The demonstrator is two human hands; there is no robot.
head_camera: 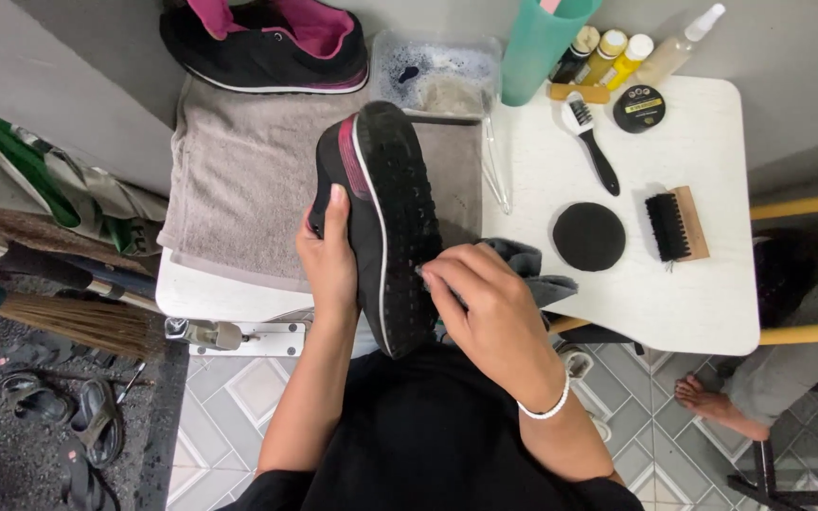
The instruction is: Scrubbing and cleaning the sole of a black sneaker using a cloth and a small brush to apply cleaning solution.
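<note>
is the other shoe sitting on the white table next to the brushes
No, the second shoe lies at the far end of the grey towel, away from the brushes.

At the far right of the surface (693,312) stand small yellow-capped bottles (617,52) and a round black tin (639,108) with a yellow label.

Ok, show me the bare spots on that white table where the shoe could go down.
White table: the front strip below the round black pad and wooden brush is bare, as is the gap between the handled brush and the grey towel. The back edge by the bottles and tin is crowded.
</note>
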